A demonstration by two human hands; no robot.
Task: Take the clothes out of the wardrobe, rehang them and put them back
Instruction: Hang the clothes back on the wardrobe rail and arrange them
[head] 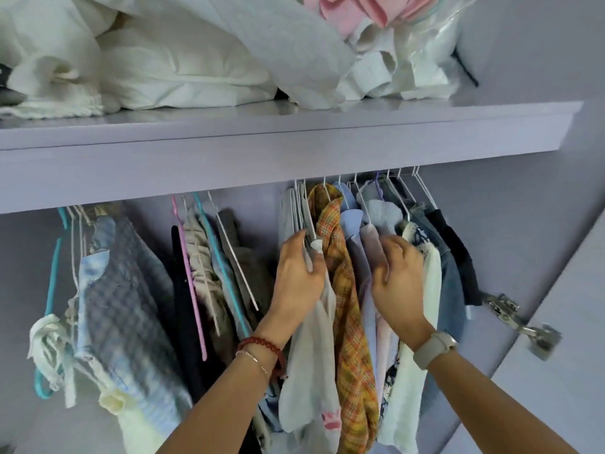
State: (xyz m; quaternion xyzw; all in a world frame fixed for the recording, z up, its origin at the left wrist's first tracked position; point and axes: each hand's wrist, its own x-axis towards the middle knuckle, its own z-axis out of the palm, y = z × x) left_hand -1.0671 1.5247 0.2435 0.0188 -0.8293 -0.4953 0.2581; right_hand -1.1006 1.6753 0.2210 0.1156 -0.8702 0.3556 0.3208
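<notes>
Bare forearms; red bead bracelet, thin chain; beige watch

Camera, single: worn on the person's head. Faces forward into the open wardrobe, close in, at about the level of the lavender shelf, whose top and front edge both show. Wide-angle lens; the shelf edge slants across the frame. Upper field: bedding piled on the shelf. Lower field: hanging clothes. Both forearms enter from the bottom edge, left hand and right hand mid-frame. Door hinge at right margin. No second view.
</notes>
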